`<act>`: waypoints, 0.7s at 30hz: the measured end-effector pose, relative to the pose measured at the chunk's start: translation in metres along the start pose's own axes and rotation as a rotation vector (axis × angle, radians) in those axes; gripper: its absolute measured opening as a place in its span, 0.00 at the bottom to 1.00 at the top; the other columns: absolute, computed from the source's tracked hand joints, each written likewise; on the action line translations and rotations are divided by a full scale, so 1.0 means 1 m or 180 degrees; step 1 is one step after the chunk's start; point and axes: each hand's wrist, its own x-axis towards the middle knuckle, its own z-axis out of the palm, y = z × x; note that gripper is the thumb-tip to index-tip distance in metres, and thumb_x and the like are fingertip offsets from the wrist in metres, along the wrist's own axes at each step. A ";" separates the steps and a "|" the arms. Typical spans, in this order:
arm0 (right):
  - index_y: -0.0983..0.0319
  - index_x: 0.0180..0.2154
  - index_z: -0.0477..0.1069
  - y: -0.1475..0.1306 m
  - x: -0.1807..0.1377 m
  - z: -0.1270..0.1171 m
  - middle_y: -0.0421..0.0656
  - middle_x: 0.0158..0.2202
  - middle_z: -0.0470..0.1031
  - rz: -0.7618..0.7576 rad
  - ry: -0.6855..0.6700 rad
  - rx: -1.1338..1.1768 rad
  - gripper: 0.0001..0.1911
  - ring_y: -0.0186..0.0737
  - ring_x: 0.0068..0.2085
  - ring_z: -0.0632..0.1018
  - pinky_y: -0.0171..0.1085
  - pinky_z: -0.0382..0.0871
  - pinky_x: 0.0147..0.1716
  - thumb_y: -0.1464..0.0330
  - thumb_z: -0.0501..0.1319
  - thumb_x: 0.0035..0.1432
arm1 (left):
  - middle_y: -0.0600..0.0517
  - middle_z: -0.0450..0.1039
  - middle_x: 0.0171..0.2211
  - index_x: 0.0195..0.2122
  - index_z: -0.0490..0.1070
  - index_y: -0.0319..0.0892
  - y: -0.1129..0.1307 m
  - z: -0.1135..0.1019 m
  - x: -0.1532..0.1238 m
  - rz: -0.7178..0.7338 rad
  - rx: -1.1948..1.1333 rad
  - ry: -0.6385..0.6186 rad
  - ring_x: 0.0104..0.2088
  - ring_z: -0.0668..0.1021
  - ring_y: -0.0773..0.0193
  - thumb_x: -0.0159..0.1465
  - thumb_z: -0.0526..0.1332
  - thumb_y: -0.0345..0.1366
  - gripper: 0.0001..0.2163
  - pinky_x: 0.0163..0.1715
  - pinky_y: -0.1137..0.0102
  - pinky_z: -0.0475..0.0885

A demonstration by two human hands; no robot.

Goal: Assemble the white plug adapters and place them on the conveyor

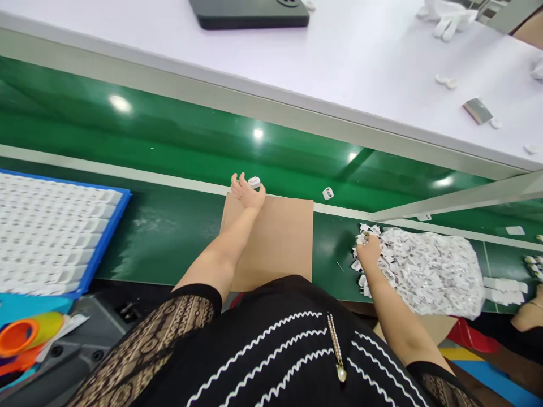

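My left hand (pixel 249 193) is above the far edge of a brown cardboard sheet (pixel 275 243), its fingers curled round a small white plastic housing (pixel 254 182). Off to the right, my right hand (pixel 369 252) reaches into a heap of small white plastic parts (pixel 363 282) spilling from the mouth of a clear plastic bag (pixel 436 271). Its fingers are bent closed among the parts, and whatever they pinch is hidden. Beyond the cardboard, a similar white piece with dark openings (pixel 328 193) lies near the pale strip.
At left stands a blue-rimmed tray (pixel 108 243) filled with rows of white pieces. A white shelf (pixel 339 62) crosses above, carrying a black object (pixel 252 14) and a white glove (pixel 449 20). White blocks (pixel 504 290) and another person's arm (pixel 530 314) are at far right.
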 end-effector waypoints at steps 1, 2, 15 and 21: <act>0.64 0.57 0.70 -0.003 -0.005 0.002 0.54 0.57 0.71 0.0064 0.0002 0.0267 0.27 0.52 0.56 0.73 0.49 0.63 0.61 0.68 0.59 0.56 | 0.34 0.47 0.72 0.69 0.52 0.41 0.009 0.004 -0.011 0.0170 -0.0088 0.0017 0.72 0.52 0.39 0.64 0.64 0.41 0.35 0.68 0.45 0.50; 0.64 0.58 0.70 -0.006 -0.011 0.005 0.54 0.57 0.70 0.0134 -0.0017 0.0551 0.28 0.50 0.54 0.75 0.49 0.66 0.59 0.67 0.60 0.54 | 0.35 0.49 0.72 0.68 0.53 0.41 0.019 0.011 -0.021 0.0430 -0.0198 -0.0143 0.72 0.53 0.40 0.66 0.63 0.41 0.33 0.69 0.46 0.51; 0.58 0.37 0.72 -0.051 -0.107 -0.027 0.41 0.36 0.79 0.0767 -0.1579 0.3961 0.18 0.48 0.50 0.82 0.51 0.76 0.58 0.62 0.76 0.47 | 0.33 0.67 0.58 0.59 0.65 0.38 0.150 0.140 -0.082 0.0550 -0.0457 -0.1875 0.57 0.73 0.41 0.64 0.68 0.43 0.26 0.56 0.53 0.68; 0.59 0.43 0.75 -0.057 -0.127 -0.050 0.43 0.43 0.81 0.0915 -0.2037 0.4388 0.13 0.48 0.58 0.79 0.45 0.76 0.59 0.65 0.72 0.58 | 0.39 0.72 0.57 0.64 0.65 0.40 0.116 0.107 -0.081 0.1287 -0.0691 -0.2072 0.58 0.71 0.47 0.68 0.57 0.33 0.22 0.60 0.55 0.65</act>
